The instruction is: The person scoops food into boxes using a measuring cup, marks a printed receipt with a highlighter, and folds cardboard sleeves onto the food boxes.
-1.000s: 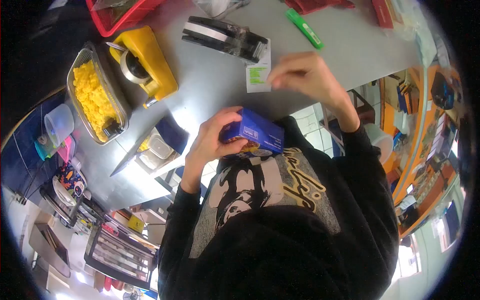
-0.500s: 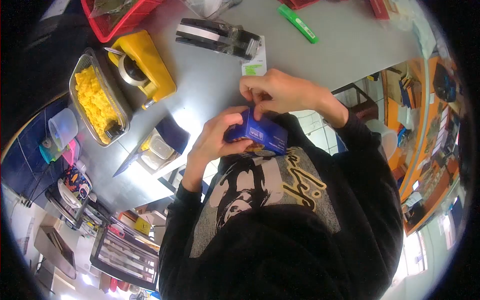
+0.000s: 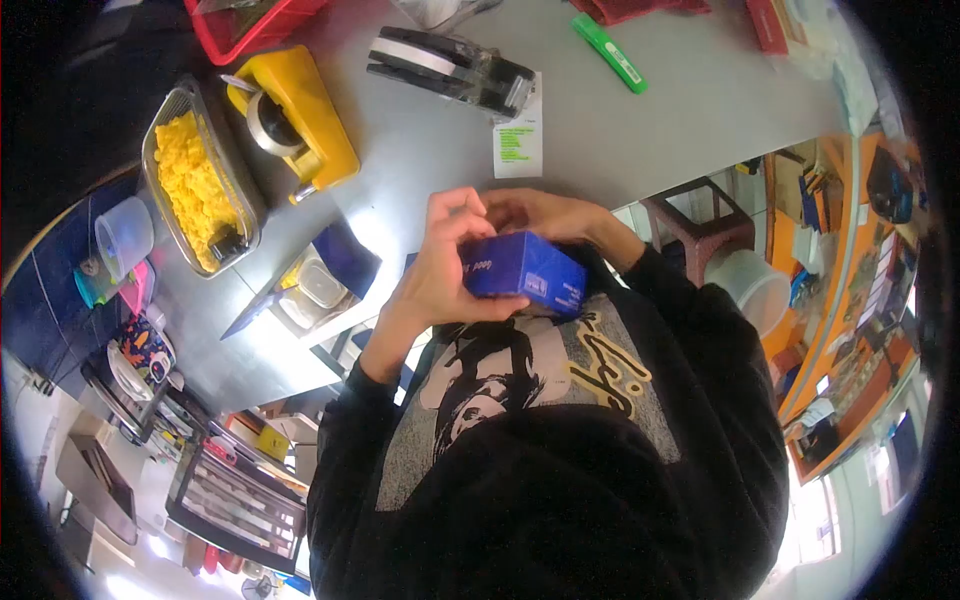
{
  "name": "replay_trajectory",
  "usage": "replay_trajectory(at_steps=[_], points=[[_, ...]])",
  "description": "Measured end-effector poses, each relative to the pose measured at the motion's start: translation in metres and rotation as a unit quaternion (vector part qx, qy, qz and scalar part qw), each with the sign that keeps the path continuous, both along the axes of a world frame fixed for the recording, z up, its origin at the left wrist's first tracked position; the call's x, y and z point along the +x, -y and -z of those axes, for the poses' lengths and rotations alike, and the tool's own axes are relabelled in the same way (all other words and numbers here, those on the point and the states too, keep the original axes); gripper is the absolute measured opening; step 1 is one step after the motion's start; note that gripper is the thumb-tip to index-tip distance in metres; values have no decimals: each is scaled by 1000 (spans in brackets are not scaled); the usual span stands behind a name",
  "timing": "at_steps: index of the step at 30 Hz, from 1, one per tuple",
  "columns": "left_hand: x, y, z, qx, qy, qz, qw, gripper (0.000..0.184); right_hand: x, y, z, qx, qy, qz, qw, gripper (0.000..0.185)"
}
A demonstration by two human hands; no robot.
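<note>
A small blue cardboard box (image 3: 525, 272) with white print is held in front of my chest, tilted so that its side and an end face show. My left hand (image 3: 447, 265) is closed round its left side, thumb along the lower edge and fingers bent over the top. Behind the box, against its far upper side, my right hand (image 3: 540, 215) is curled; its fingertips are partly hidden by the box and my left hand. A paper slip (image 3: 518, 140) with green highlighted lines lies just beyond, beside a black tape dispenser (image 3: 450, 70).
On the metal table (image 3: 690, 130) are a green highlighter (image 3: 610, 52), a yellow tape dispenser (image 3: 300, 120), and a clear tray of yellow pieces (image 3: 195, 185). A red basket (image 3: 245, 40) stands at the back. Lower left is an open blue box (image 3: 345, 262); a brown stool (image 3: 705, 225) stands right.
The box has turned, so its long side now faces up more. My right hand has dropped from above the box to behind it, uncovering the paper slip.
</note>
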State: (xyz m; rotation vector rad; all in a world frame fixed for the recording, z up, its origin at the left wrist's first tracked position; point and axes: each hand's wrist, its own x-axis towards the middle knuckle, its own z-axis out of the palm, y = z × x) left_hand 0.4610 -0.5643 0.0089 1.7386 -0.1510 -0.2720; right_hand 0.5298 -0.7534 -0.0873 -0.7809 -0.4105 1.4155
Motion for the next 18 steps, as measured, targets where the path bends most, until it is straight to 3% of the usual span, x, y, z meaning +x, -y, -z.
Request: replay_trajectory(at_steps=[1,2,3,4,5,7,9,11,12,14,15,17,18], points=[[1,3,2,0,1,-9,1000,66,2,5,0,-35,58,12,998,86],[2,7,3,46,15,-5,999,78,3,14,-4,-35,60,2,998,86],[3,12,2,93,28,-2,995,90,2,24,-18,-34,-29,94,995,79],[5,19,-5,132,27,-27,991,86,0,30,-29,-35,-119,185,975,73],[3,21,-2,132,26,-37,990,86,-2,32,-34,-37,-119,175,977,73],[3,23,-1,153,-32,-18,988,83,-8,35,-45,-85,162,196,963,61],[-4,8,-4,177,-51,-28,982,75,-12,33,-50,-140,160,166,963,63],[-16,-19,2,319,-107,42,941,68,-14,31,-44,-198,171,243,934,55],[-21,-27,1,293,-148,28,944,64,-12,30,-43,-196,172,235,936,55],[-31,-29,2,257,-157,-7,953,64,-7,29,-44,-241,421,163,859,41],[-34,-30,3,221,-162,-34,961,65,-1,22,-52,-238,422,157,861,41],[-33,-30,4,249,-128,-31,959,64,14,2,-74,-206,592,194,754,31],[-32,-30,5,279,-93,-21,956,64,15,-5,-75,-205,593,188,756,31]])
